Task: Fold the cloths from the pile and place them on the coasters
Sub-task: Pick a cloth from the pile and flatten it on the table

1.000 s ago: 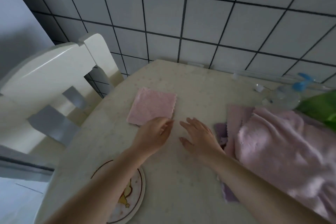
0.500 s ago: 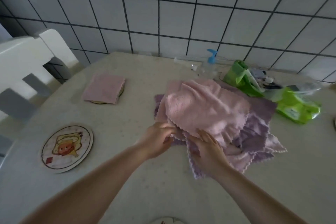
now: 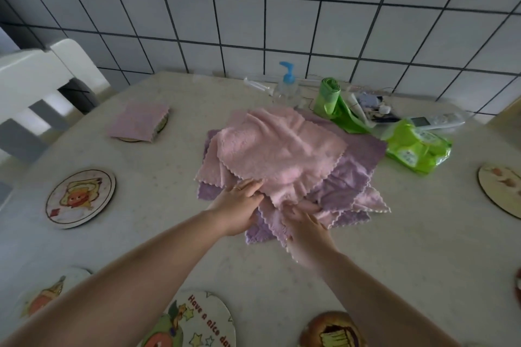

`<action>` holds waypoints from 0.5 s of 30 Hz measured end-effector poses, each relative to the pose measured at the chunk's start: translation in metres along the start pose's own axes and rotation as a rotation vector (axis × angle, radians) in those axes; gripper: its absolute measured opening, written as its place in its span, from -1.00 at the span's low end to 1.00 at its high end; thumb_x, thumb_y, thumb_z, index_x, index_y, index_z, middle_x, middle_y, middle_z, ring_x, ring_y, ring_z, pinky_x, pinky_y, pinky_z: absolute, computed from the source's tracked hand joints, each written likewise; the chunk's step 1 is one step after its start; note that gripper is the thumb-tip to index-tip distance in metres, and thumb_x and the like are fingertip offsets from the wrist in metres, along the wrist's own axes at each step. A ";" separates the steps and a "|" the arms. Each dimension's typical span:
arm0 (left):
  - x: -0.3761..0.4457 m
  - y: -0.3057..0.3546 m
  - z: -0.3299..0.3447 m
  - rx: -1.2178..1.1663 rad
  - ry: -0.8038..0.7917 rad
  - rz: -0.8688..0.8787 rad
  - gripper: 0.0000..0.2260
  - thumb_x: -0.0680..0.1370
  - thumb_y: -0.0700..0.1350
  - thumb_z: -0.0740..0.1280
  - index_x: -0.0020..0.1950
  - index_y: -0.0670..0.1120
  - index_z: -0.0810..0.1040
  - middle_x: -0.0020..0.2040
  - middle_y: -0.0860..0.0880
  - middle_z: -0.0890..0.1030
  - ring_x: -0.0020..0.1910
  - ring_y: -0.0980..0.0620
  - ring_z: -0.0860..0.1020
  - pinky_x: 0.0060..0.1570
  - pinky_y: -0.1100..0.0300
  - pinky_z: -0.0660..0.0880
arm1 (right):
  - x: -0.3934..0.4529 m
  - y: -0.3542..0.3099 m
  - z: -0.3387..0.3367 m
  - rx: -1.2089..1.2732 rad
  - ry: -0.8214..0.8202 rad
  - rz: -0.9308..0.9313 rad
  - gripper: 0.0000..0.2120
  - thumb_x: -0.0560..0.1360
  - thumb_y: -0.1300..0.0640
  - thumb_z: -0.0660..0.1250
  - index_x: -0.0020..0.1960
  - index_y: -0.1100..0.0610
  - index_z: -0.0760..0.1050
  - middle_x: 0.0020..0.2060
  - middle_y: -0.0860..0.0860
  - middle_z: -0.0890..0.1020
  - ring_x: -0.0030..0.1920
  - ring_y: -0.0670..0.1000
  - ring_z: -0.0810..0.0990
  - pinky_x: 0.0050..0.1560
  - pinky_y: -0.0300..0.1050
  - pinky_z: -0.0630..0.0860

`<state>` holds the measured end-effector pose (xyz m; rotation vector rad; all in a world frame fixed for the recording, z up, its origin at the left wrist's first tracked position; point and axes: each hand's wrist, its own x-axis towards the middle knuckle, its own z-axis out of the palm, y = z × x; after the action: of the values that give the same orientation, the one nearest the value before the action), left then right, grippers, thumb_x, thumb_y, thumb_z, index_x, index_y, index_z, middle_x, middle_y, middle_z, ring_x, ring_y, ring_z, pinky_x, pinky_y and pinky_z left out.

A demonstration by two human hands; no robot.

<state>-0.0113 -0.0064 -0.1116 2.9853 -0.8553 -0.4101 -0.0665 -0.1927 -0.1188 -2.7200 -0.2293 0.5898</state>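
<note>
One folded pink cloth (image 3: pixel 137 124) already sits on a coaster (image 3: pixel 162 124) in the upper left of the frame — that looks like the only one done. The pile (image 3: pixel 284 160) of pink and purple cloths lies mid-frame, and both hands are at its near edge: the left hand (image 3: pixel 239 205) pinches the top pink cloth (image 3: pixel 279 149), while the right hand (image 3: pixel 306 227) is tucked into the folds, so whether it grips anything cannot be told. Bare coasters wait at the left (image 3: pixel 80 198), right edge (image 3: pixel 501 189) and bottom (image 3: pixel 194 321) — several are cut off, and the number of cloths left is hidden.
</note>
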 end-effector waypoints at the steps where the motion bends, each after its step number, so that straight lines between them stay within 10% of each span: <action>1: 0.001 0.000 0.000 0.004 0.001 -0.004 -0.55 0.53 -0.04 0.21 0.40 -0.11 0.29 0.54 -0.06 0.04 0.51 -0.05 0.02 0.39 -0.06 0.20 | 0.000 -0.001 0.000 -0.045 0.011 -0.021 -0.45 0.49 0.16 0.18 0.44 -0.06 0.16 0.50 -0.01 0.07 0.42 0.13 0.21 0.35 0.09 0.28; 10: 0.006 0.006 -0.014 -0.065 0.030 -0.008 -0.50 0.54 -0.08 0.23 0.46 -0.12 0.22 0.50 -0.04 0.17 0.48 -0.01 0.10 0.42 0.02 0.17 | 0.014 -0.021 0.000 -0.035 0.106 -0.074 -0.44 0.55 0.20 0.09 0.51 0.10 -0.02 0.52 0.01 -0.05 0.48 0.06 0.05 0.44 0.01 0.10; 15: 0.007 0.013 -0.026 -0.124 0.086 0.033 -0.55 0.55 -0.13 0.20 0.44 -0.10 0.27 0.43 -0.05 0.28 0.44 -0.02 0.20 0.39 0.02 0.20 | 0.015 -0.033 -0.017 0.119 0.162 -0.040 -0.48 0.58 0.19 0.08 0.49 -0.01 0.03 0.51 -0.03 -0.20 0.46 0.08 0.17 0.30 -0.02 0.39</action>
<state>-0.0058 -0.0229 -0.0867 2.8490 -0.8371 -0.3185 -0.0488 -0.1637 -0.0973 -2.6244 -0.1996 0.3573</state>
